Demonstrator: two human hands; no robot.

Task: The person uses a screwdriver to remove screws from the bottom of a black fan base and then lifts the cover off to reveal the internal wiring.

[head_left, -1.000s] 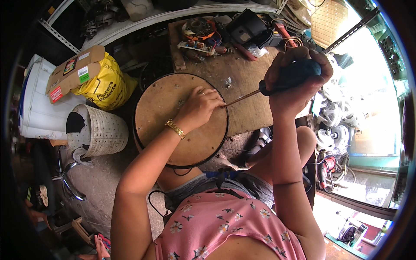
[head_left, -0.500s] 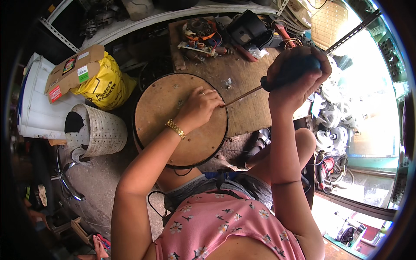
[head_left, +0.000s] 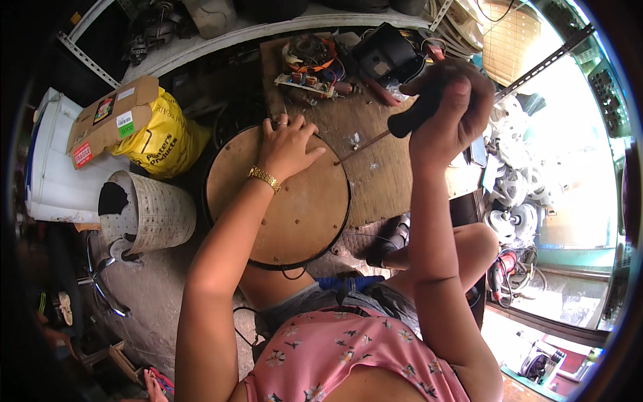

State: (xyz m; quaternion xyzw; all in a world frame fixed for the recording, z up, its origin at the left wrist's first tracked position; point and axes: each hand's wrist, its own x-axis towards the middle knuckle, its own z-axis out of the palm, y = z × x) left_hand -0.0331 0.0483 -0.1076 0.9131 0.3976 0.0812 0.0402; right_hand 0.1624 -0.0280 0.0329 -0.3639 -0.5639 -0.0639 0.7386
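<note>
A round brown board with a black rim (head_left: 288,221) lies in front of me, with several small screws set in it. In my right hand (head_left: 455,120) is a screwdriver (head_left: 365,147), gripped by its thick dark handle. Its long shaft slants down to the left, and its tip meets a screw (head_left: 337,163) near the board's right edge. My left hand (head_left: 284,149) rests on the far part of the board, fingers spread, with some fingertips at the far rim and the thumb pointing toward the screw.
Right of the board is a low wooden surface (head_left: 382,181); electronic parts with an orange-wired coil (head_left: 309,57) and a black housing (head_left: 388,53) lie at its far side. A white perforated basket (head_left: 164,208), a yellow bag (head_left: 177,134) and a cardboard box (head_left: 110,124) stand at left.
My left hand has left the screw by the screwdriver tip and spread out toward the far rim. My right hand and the screwdriver handle have shifted slightly left; the tip stays near the right edge.
</note>
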